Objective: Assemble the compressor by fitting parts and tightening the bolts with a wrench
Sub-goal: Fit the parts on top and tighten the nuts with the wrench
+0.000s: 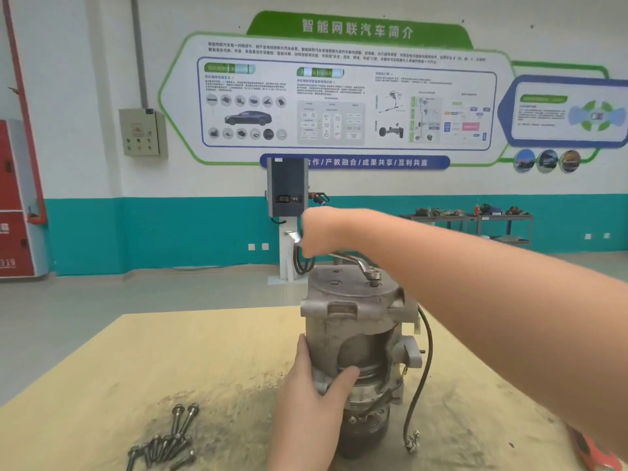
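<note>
A grey metal compressor (356,321) stands upright on the yellow table (170,362). My left hand (312,396) grips its lower body from the left side, thumb across the front. My right hand (319,232) holds the handle of a silver wrench (356,263) above the compressor's top. The wrench's ring end sits on a bolt (373,278) at the right of the top cover. Several loose long bolts (166,440) lie on the table at the front left.
A black cable (423,375) with a metal connector hangs down the compressor's right side onto the table. Dark oily stains mark the table around the bolts. A red object (598,453) shows at the lower right corner. Behind stand a charging post and shelves.
</note>
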### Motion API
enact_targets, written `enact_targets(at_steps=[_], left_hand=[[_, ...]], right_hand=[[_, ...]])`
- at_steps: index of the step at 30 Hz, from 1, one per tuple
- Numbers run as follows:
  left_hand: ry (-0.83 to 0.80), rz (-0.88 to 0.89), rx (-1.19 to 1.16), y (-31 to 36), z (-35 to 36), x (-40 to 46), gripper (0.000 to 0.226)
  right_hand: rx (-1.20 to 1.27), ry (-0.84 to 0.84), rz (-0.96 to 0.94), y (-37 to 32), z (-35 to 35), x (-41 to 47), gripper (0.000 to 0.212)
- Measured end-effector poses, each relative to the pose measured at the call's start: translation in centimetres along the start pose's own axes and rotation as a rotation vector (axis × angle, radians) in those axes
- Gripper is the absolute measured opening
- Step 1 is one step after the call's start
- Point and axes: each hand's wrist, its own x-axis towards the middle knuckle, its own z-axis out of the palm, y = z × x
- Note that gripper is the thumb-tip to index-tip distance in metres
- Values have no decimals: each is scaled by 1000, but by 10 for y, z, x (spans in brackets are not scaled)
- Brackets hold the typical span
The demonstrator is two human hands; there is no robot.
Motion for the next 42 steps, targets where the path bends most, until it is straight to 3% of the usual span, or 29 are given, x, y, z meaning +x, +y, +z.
enact_targets(at_steps=[2,5,9,11,13,15,17,19,23,24,27,32,35,37,40,42], left_hand=[[-2,2,14,1,-2,1,91],[0,15,30,2,-3,0,92],[-14,32,15,4,-3,-5,88],[-9,45,-3,7,-2,-8,87],[-6,53,-5,8,-1,-11,89],[-11,63,2,9,0,-12,91],[-14,59,-4,9,0,-13,91],[-1,43,-14,8,-1,-10,91],[7,33,-13,8,1,-7,89],[6,29,-11,7,1,-6,90],[4,11,-15,2,1,-4,92],[-18,30,28,-1,-1,-2,93],[-3,52,54,-2,-2,-2,94],[-2,66,63,-3,-1,-3,95],[-4,74,52,-2,0,-5,95],[-6,70,45,-2,1,-6,95]], right_hand=[[197,-171,172,37,0,9,18],[872,-250,437,95,18,-8,12],[1681,-36,556,132,47,-80,18],[1926,147,512,131,59,-119,22],[1774,527,416,113,76,-158,29],[1369,926,246,74,87,-187,32],[979,1048,13,38,81,-196,31],[680,953,-101,15,63,-187,29],[77,544,-194,-25,31,-128,9],[-19,472,-204,-34,25,-106,2],[-127,201,-136,-43,11,-42,12],[-9,-132,178,30,1,4,17],[579,-201,463,96,20,-18,23],[984,-34,535,122,44,-46,25],[1495,475,507,125,79,-91,24],[1665,760,401,115,93,-124,21]])
